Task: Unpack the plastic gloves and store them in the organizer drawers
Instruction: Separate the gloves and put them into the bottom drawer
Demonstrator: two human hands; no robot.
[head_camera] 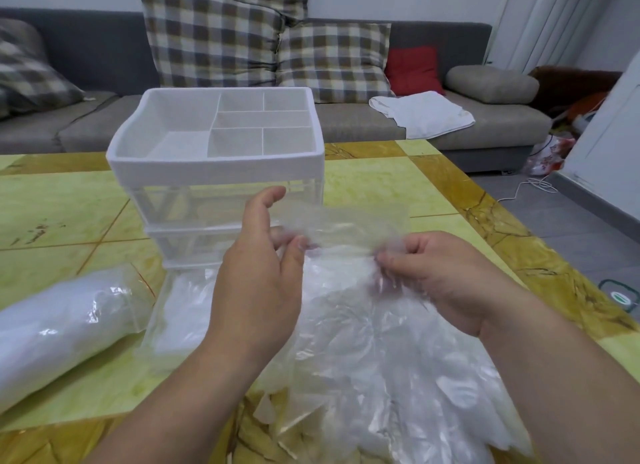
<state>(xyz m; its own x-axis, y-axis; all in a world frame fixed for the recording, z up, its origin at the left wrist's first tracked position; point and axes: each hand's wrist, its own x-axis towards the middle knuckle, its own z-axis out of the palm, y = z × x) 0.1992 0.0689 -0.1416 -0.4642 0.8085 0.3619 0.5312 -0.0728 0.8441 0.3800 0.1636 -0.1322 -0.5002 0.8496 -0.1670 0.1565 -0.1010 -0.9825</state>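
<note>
Over the yellow-green desk (62,203), the plastic gloves (398,359) hang pinched at their top edge between left grip (258,266) and right grip (440,273), both clamped on them, so unpacking seems underway; next, a drawer of the organizer (214,158) just beyond the grips needs opening, its top compartments holding nothing.

Soft, even indoor light, fairly bright, with only faint shadows on the table (69,214). Small white glare spots sit on the bag (59,328) and the gloves (398,359). Wide-angle distortion bends lines toward the edges. The sofa (363,120) looks slightly soft; fingertips of the right hand (446,276) are blurred.
</note>
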